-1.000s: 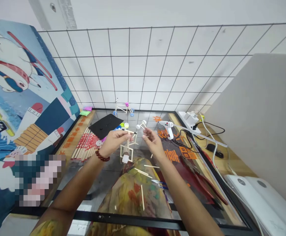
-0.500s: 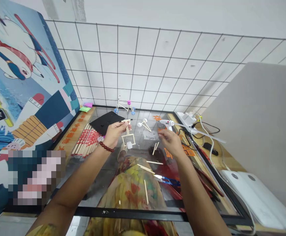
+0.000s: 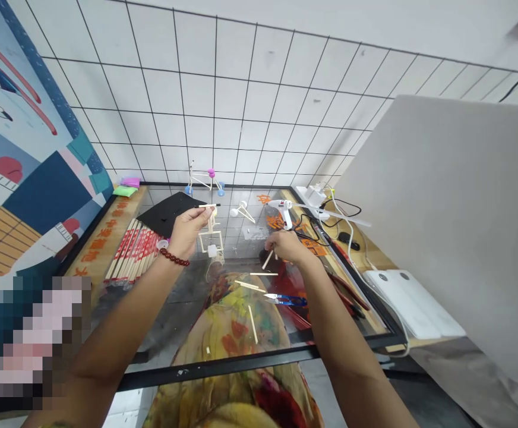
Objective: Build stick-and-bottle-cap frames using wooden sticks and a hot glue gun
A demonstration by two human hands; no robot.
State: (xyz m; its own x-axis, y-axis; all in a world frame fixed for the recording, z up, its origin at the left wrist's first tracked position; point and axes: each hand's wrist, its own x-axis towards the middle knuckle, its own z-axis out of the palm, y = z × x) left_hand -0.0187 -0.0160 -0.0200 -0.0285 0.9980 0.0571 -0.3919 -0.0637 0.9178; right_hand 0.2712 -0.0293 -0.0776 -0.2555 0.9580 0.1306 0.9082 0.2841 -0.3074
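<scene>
My left hand (image 3: 188, 230) is closed in a pinch on a small wooden stick frame (image 3: 211, 242). A short stick with a black end (image 3: 209, 205) lies across the frame's top at my fingertips, and a white block sits low in it. My right hand (image 3: 284, 245) is above the right half of the glass table, fingers drawn together at the upper end of a short wooden stick (image 3: 267, 260). A second stick shows partly behind those fingers. Just beyond my right hand stands a white glue gun (image 3: 283, 211).
Loose sticks (image 3: 250, 286) and blue-handled snips (image 3: 286, 299) lie nearer me. Red-wrapped chopsticks (image 3: 129, 252) and a black sheet (image 3: 170, 215) are at left. Stick models with round ends (image 3: 243, 212) stand farther back. Cables and a power strip (image 3: 310, 199) line the right.
My right hand has come down and toward me from beside the glue gun to the short sticks. My left hand keeps its hold on the frame. The camera view has shifted.
</scene>
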